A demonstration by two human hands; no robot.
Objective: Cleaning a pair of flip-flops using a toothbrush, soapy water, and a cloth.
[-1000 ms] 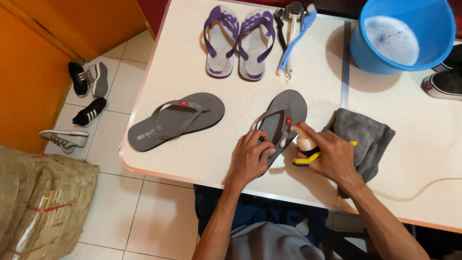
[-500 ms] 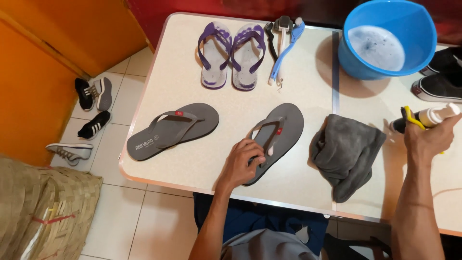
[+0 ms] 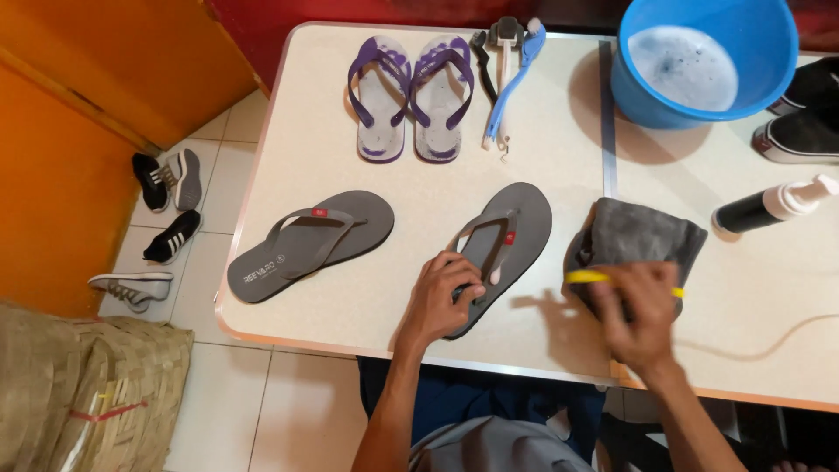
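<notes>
head view looks down on a pale table (image 3: 542, 114). left hand (image 3: 441, 297) presses flat on the heel end of a grey flip-flop (image 3: 502, 249), fingers curled over its edge near the strap, pinning it to the tabletop. right hand (image 3: 638, 310), blurred, closes around a thin yellow tool (image 3: 581, 276) and sits over a crumpled grey cloth (image 3: 642, 240) just beside that flip-flop. second grey flip-flop (image 3: 310, 245) lies apart to the left. purple pair (image 3: 411, 96), brushes (image 3: 507, 74), blue soapy bucket (image 3: 703, 61) and a pump bottle (image 3: 769, 205) lie further off.
</notes>
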